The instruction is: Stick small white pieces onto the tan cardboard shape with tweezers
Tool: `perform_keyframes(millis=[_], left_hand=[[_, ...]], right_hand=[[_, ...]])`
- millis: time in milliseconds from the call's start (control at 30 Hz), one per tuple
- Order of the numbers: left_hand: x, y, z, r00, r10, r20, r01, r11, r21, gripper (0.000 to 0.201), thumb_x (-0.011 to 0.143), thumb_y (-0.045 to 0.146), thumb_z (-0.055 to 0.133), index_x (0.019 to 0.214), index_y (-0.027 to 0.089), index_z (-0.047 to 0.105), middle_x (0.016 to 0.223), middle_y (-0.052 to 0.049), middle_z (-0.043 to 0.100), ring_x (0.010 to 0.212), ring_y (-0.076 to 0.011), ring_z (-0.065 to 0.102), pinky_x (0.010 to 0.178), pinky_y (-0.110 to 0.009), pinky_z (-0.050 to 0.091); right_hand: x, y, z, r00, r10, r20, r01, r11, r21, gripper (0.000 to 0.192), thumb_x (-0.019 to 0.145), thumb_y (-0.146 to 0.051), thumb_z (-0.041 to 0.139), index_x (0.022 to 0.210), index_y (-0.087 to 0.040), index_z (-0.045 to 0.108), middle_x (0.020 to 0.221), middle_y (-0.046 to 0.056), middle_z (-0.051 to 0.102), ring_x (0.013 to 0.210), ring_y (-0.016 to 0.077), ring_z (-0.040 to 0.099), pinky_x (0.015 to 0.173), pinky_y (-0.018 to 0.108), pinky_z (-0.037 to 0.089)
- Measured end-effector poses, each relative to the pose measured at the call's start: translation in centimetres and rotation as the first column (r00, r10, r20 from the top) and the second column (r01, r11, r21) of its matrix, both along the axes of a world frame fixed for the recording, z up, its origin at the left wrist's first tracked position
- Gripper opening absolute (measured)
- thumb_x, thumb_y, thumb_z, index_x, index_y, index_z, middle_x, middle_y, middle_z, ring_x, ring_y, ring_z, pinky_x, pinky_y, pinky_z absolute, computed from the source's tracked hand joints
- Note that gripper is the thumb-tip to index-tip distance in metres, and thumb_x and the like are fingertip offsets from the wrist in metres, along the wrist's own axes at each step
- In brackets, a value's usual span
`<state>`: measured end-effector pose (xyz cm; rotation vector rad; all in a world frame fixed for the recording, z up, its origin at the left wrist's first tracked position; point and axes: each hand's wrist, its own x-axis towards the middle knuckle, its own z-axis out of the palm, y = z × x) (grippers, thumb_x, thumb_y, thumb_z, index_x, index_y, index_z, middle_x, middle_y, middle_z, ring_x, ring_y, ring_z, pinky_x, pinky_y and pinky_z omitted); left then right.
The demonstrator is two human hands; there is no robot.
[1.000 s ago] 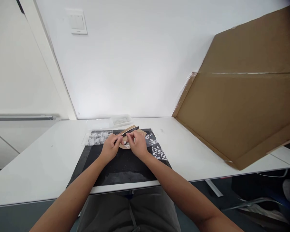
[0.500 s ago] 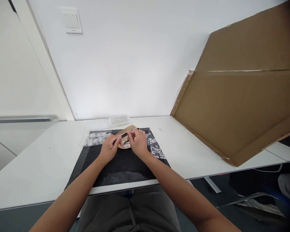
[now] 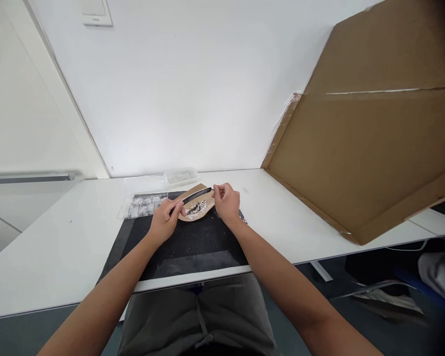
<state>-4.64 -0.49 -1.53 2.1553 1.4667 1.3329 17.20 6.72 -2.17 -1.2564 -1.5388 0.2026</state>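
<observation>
Looking down from the head camera, I see my left hand [image 3: 163,221] pinching the near end of a slim black tool [image 3: 192,197], which slants up and to the right across a tan cardboard piece [image 3: 199,203]. That piece lies on the far part of a black mat [image 3: 193,247] on the white desk [image 3: 52,247], and a small heap of whitish bits [image 3: 196,209] sits on it, just beside the tool (what the bits are I cannot tell). My right hand [image 3: 227,201] is closed, its fingertips pressed together at the far right edge of the cardboard piece; whether they pinch something small is too fine to see. Left of the cardboard piece, a clear compartment tray [image 3: 143,204] rests partly on the mat, and a small clear container [image 3: 180,175] stands behind it near the wall. A big brown cardboard sheet [image 3: 371,148] leans at the right.
</observation>
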Motion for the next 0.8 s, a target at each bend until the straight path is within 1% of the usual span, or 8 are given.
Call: perform_keyframes(millis=[100, 200, 267, 333, 500, 567, 733, 800], left_hand=[[0.0, 0.0, 0.0, 1.0, 0.003, 0.0, -0.003, 1.0, 0.002, 0.042, 0.103, 0.04, 0.044, 0.073, 0.023, 0.067, 0.081, -0.002, 0.068, 0.086, -0.0201, 0.062, 0.085, -0.032, 0.045], [0.0, 0.0, 0.0, 1.0, 0.005, -0.001, -0.005, 1.0, 0.003, 0.041, 0.103, 0.041, 0.045, 0.075, 0.023, 0.068, 0.079, -0.002, 0.067, 0.084, -0.02, 0.061, 0.084, -0.032, 0.046], [0.0, 0.0, 0.0, 1.0, 0.008, 0.0, -0.008, 1.0, 0.004, 0.04, 0.102, 0.042, 0.044, 0.077, 0.023, 0.069, 0.079, -0.002, 0.069, 0.083, -0.0203, 0.062, 0.084, -0.032, 0.047], [0.0, 0.0, 0.1, 1.0, 0.016, 0.003, -0.016, 1.0, 0.005, 0.041, 0.103, 0.042, 0.043, 0.079, 0.023, 0.07, 0.079, -0.002, 0.07, 0.085, -0.0208, 0.062, 0.085, -0.032, 0.047], [0.2, -0.1, 0.0, 1.0, 0.027, -0.007, -0.027, 1.0, -0.004, 0.041, 0.103, 0.043, 0.044, 0.078, 0.023, 0.071, 0.079, -0.002, 0.069, 0.084, -0.02, 0.062, 0.085, -0.031, 0.047], [0.2, -0.1, 0.0, 1.0, 0.023, -0.014, -0.023, 1.0, -0.009, 0.042, 0.102, 0.042, 0.045, 0.076, 0.023, 0.07, 0.079, -0.002, 0.068, 0.083, -0.0197, 0.061, 0.084, -0.031, 0.047], [0.0, 0.1, -0.1, 1.0, 0.017, -0.004, -0.016, 1.0, 0.011, 0.04, 0.102, 0.041, 0.045, 0.076, 0.022, 0.069, 0.081, -0.002, 0.069, 0.084, -0.0194, 0.062, 0.085, -0.031, 0.046], [0.0, 0.2, -0.1, 1.0, 0.024, 0.001, -0.024, 1.0, 0.02, 0.039, 0.102, 0.041, 0.046, 0.077, 0.022, 0.069, 0.081, -0.002, 0.069, 0.084, -0.0194, 0.062, 0.084, -0.031, 0.046]], right_hand=[[-1.5, -1.3, 0.2, 0.997, 0.068, 0.033, -0.069, 0.998, 0.004, 0.026, 0.101, -0.043, 0.052, 0.086, -0.023, 0.06, 0.073, 0.0, 0.075, 0.067, 0.0186, 0.069, 0.087, 0.036, 0.045], [-3.6, -3.0, 0.3, 0.965, 0.208, 0.161, -0.215, 0.976, 0.028, 0.028, 0.102, -0.045, 0.052, 0.088, -0.023, 0.063, 0.076, 0.0, 0.076, 0.071, 0.019, 0.069, 0.093, 0.038, 0.041], [-4.3, -3.6, 0.4, 0.943, 0.247, 0.225, -0.26, 0.965, 0.032, 0.028, 0.102, -0.045, 0.052, 0.088, -0.023, 0.063, 0.078, 0.001, 0.076, 0.074, 0.0197, 0.069, 0.094, 0.039, 0.04], [-4.1, -3.4, 0.4, 0.95, 0.217, 0.225, -0.23, 0.972, 0.036, 0.028, 0.103, -0.043, 0.051, 0.087, -0.023, 0.062, 0.076, 0.0, 0.075, 0.073, 0.0196, 0.069, 0.093, 0.039, 0.039], [-1.9, -1.4, 0.1, 0.993, 0.064, 0.1, -0.065, 0.998, 0.002, 0.025, 0.102, -0.04, 0.051, 0.086, -0.023, 0.059, 0.072, 0.0, 0.073, 0.067, 0.0193, 0.068, 0.087, 0.036, 0.042], [-1.9, -1.3, 0.0, 0.993, 0.081, 0.091, -0.08, 0.997, -0.011, 0.025, 0.102, -0.039, 0.052, 0.084, -0.023, 0.058, 0.071, -0.001, 0.073, 0.065, 0.0187, 0.067, 0.086, 0.035, 0.042], [-4.1, -2.9, 0.1, 0.957, 0.238, 0.163, -0.25, 0.966, 0.058, 0.023, 0.102, -0.039, 0.054, 0.087, -0.023, 0.06, 0.074, -0.004, 0.074, 0.071, 0.016, 0.069, 0.092, 0.035, 0.039], [-4.4, -3.0, 0.3, 0.959, 0.213, 0.187, -0.231, 0.97, 0.077, 0.024, 0.103, -0.04, 0.053, 0.087, -0.023, 0.061, 0.076, -0.003, 0.075, 0.074, 0.0166, 0.069, 0.091, 0.036, 0.038]])
